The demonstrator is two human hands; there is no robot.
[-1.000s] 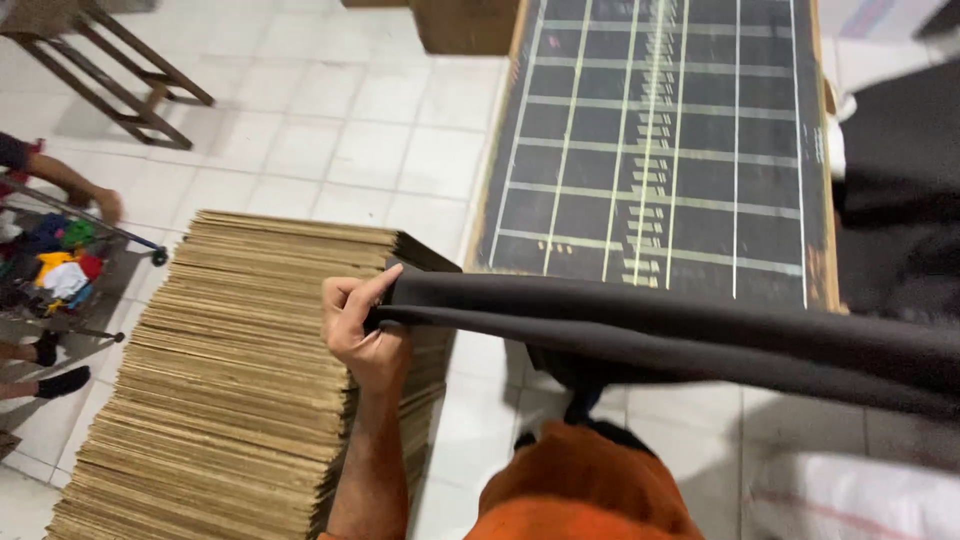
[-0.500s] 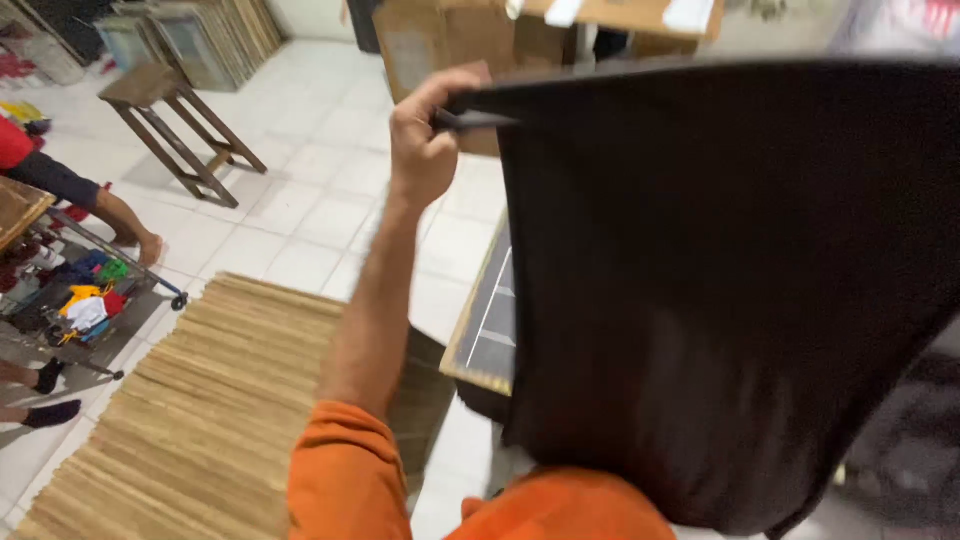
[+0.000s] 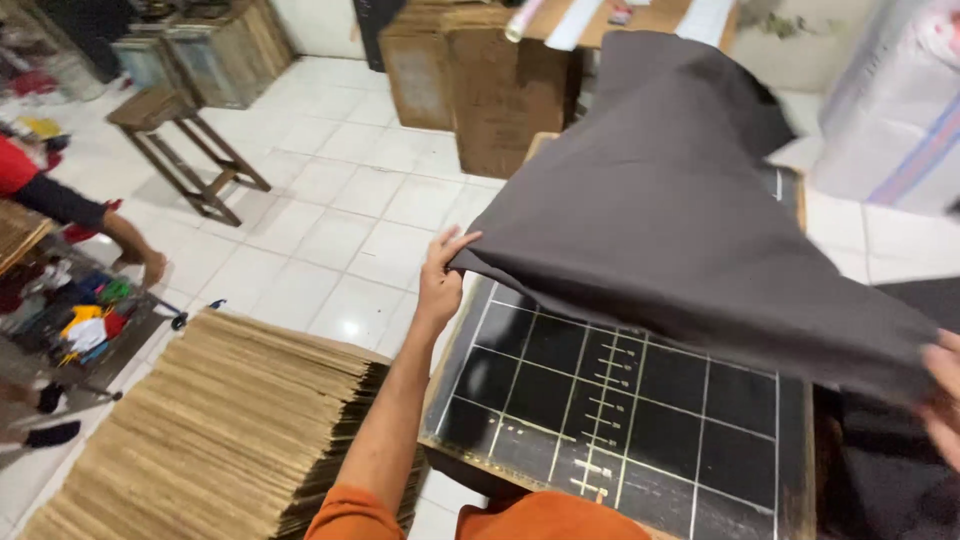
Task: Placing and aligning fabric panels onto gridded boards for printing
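Dark grey cloth [image 3: 680, 210] is held spread in the air above the surface [image 3: 620, 400], a black board ruled with white grid lines. One corner is pinched in the closed left hand [image 3: 440, 285]; the opposite edge is gripped by the right hand [image 3: 940, 400] (blurred, at the frame's edge). Held at two corners, the cloth hangs flat, judged ready for laying over the grid. Left of and below the left hand, a stack of flat cardboard sheets [image 3: 210, 430] stands on the floor. Further left, a small cart [image 3: 90, 330] holds mixed coloured items. Beyond the cloth, brown cartons [image 3: 480, 80] are seen closed.
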